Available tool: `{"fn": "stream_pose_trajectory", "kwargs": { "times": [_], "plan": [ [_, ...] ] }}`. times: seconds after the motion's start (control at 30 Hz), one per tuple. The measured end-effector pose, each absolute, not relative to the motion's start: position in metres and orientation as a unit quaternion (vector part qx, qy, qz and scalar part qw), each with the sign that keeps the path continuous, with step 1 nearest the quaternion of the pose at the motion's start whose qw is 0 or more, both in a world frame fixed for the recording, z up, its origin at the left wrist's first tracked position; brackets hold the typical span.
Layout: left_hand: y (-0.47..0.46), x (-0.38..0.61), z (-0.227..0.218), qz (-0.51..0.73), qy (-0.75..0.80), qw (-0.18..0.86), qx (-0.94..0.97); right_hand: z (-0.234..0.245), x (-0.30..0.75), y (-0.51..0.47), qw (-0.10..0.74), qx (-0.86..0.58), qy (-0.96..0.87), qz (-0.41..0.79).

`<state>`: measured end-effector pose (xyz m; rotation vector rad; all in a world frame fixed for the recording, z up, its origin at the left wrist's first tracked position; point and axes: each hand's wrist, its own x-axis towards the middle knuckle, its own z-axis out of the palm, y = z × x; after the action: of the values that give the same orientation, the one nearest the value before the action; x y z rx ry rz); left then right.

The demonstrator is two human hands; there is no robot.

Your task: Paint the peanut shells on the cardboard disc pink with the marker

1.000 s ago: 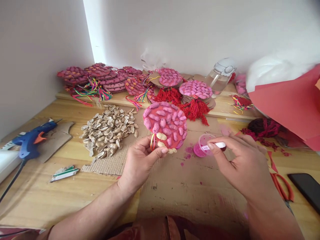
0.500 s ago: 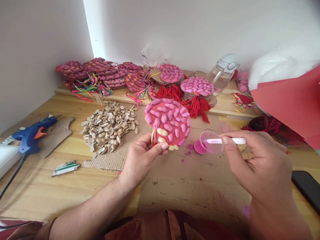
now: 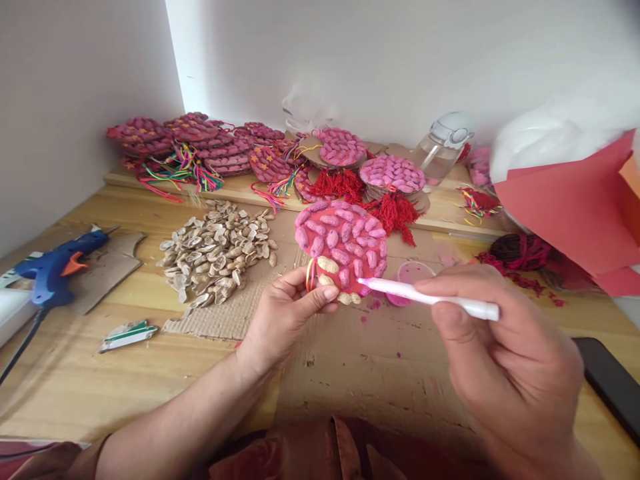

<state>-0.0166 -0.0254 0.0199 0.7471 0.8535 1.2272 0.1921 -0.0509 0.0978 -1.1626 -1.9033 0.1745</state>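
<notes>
My left hand (image 3: 293, 310) pinches the lower left edge of a round red disc (image 3: 367, 267) covered with peanut shells. Most shells are painted pink; several near my thumb, such as the shell at the left (image 3: 329, 265), are bare tan. A yellow and pink cord loop (image 3: 311, 275) hangs at the disc's edge by my fingers. Between the thumb and fingers of my right hand (image 3: 500, 340) is a white marker-like pen (image 3: 430, 297), its pink tip at the disc's lower right. Whether the tip touches a shell I cannot tell. Behind the pen stands a clear plastic cup (image 3: 417, 270) of pink paint, partly hidden.
Loose peanut shells (image 3: 220, 250) are heaped on cardboard at the left, beside a blue glue gun (image 3: 53, 277). Finished discs (image 3: 393, 173) with tassels line a raised board at the back, near a water bottle (image 3: 443, 147). A black phone (image 3: 607, 380) lies at the right.
My right hand has brought the pen left, from over the paint cup to the disc. The disc in my left hand has shifted slightly right.
</notes>
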Motion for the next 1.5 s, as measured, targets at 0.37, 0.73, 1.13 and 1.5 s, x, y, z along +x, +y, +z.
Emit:
{"fn": "stream_pose_trajectory", "kwargs": {
  "times": [0.37, 0.73, 1.13, 1.5],
  "plan": [
    [-0.028, -0.018, 0.023, 0.545, 0.408, 0.617, 0.396, 0.091, 0.182, -0.046, 0.409, -0.41, -0.812, 0.068],
    [-0.027, -0.019, 0.02, 0.53, 0.425, 0.6, 0.422, 0.088, 0.185, -0.041, 0.413, -0.408, -0.812, 0.057],
    [-0.028, -0.017, 0.023, 0.516, 0.422, 0.613, 0.425, 0.085, 0.183, -0.038, 0.396, -0.413, -0.82, 0.029],
    [-0.027, -0.017, 0.019, 0.512, 0.419, 0.604, 0.445, 0.083, 0.184, -0.038, 0.403, -0.412, -0.817, 0.03]
  ]
}}
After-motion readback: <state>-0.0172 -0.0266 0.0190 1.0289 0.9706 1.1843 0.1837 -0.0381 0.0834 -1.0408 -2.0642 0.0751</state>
